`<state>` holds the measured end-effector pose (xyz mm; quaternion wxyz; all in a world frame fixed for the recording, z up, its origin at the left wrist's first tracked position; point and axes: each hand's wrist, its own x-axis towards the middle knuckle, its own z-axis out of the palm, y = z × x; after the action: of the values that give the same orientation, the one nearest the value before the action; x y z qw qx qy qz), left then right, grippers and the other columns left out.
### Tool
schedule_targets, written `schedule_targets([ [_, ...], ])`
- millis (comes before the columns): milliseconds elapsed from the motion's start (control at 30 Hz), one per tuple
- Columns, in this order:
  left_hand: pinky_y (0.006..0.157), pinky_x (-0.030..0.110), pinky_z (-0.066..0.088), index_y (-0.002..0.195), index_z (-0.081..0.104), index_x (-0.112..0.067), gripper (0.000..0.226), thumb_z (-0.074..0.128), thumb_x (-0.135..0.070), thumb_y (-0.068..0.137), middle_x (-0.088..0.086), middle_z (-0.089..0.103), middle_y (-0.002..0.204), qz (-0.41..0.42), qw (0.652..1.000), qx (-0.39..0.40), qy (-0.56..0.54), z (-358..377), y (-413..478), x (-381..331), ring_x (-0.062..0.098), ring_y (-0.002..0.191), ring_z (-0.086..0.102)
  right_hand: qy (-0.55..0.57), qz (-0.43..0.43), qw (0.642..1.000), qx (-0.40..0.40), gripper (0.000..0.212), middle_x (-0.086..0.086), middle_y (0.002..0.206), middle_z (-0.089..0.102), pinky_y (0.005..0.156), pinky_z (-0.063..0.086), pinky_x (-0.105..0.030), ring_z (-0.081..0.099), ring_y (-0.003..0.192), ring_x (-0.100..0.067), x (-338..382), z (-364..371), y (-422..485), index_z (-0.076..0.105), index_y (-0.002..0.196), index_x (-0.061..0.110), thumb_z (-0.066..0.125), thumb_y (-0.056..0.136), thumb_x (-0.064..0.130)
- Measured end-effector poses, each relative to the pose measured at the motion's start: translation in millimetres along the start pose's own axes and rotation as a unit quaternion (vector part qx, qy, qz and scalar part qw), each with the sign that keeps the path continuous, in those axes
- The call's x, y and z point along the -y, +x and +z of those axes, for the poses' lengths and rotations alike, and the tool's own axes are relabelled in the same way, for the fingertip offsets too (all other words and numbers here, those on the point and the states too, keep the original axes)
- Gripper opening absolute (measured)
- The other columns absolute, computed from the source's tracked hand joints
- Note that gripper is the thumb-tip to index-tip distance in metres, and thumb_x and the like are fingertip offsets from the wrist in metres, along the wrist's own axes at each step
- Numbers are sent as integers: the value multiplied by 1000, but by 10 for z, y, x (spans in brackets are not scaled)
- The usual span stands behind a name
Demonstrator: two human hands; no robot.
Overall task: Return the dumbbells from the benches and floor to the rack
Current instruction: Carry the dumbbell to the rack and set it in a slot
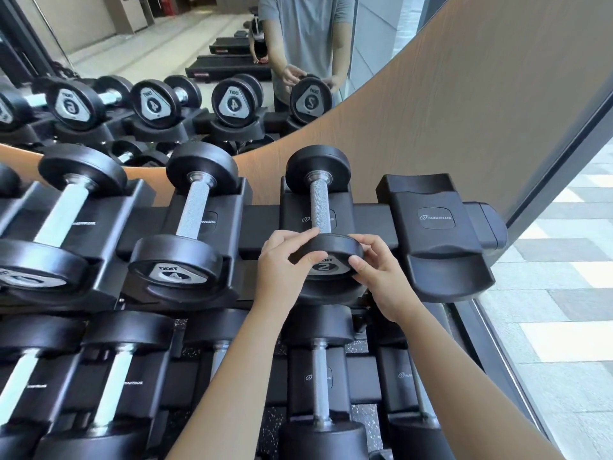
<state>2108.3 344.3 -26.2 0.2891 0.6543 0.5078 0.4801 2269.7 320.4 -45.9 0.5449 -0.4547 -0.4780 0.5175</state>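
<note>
The dumbbell [320,212] marked 2 lies seated on the rack [262,224], its near head gripped between the left hand [282,263] and the right hand [381,273], fingers curled over the rim. Expect a light, rigid load with a smooth rim. The knurled handle [320,195] just beyond the fingertips gives the surer hold.

Free room on the top rack [262,220]: the end cradle [434,220], far right, lies open from above and in front. To its left, the 2 dumbbell [321,204] and 4 dumbbell [195,207] fill their cradles, narrow gaps between. A wall [447,111] blocks the back; a window frame [557,167] hems the right.
</note>
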Motion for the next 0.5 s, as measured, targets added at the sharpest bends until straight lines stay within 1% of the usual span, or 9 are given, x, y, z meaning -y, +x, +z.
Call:
schedule_targets([
  [100, 80, 18, 35, 110, 59, -36, 42, 72, -20, 74, -17, 51, 91, -7, 1000, 14, -10, -35, -10, 32, 6, 94, 50, -23, -8, 1000, -11, 30, -8, 110, 56, 90, 45, -36, 53, 102, -22, 12, 43, -13, 55, 107, 26, 52, 89, 2],
  [200, 84, 20, 37, 111, 59, -36, 40, 70, -19, 77, -16, 51, 94, -16, 999, 25, -24, -74, -17, 59, 2, 93, 50, -36, -11, 999, -20, 29, -9, 109, 56, 92, 43, -40, 52, 102, -22, 24, 78, -17, 55, 107, 24, 53, 88, 2],
  [267, 85, 18, 37, 112, 60, -33, 38, 68, -19, 78, -17, 51, 95, -11, 999, 33, -22, -91, -18, 80, 1, 93, 50, -41, -11, 999, -22, 29, -9, 108, 56, 92, 43, -40, 52, 102, -22, 31, 81, -15, 54, 108, 24, 54, 88, 2],
  [367, 83, 12, 37, 113, 61, -29, 37, 68, -16, 79, -19, 53, 97, -5, 999, 48, -26, -118, 2, 111, -5, 92, 49, -40, -11, 999, -26, 29, -8, 109, 57, 89, 44, -34, 53, 102, -20, 23, 98, -21, 54, 109, 22, 53, 88, 2],
  [433, 81, 7, 36, 112, 61, -30, 39, 68, -14, 78, -21, 55, 97, -5, 998, 62, -32, -130, 39, 118, -12, 90, 49, -37, -18, 998, -38, 30, -5, 107, 57, 87, 44, -29, 53, 99, -16, 1, 113, -27, 54, 112, 19, 53, 88, 1],
  [500, 82, 6, 36, 111, 60, -34, 39, 68, -14, 78, -23, 55, 98, -7, 997, 67, -33, -139, 47, 118, -16, 91, 48, -38, -23, 998, -44, 31, -4, 107, 56, 86, 42, -26, 52, 98, -13, -19, 128, -29, 53, 114, 19, 53, 89, 1],
])
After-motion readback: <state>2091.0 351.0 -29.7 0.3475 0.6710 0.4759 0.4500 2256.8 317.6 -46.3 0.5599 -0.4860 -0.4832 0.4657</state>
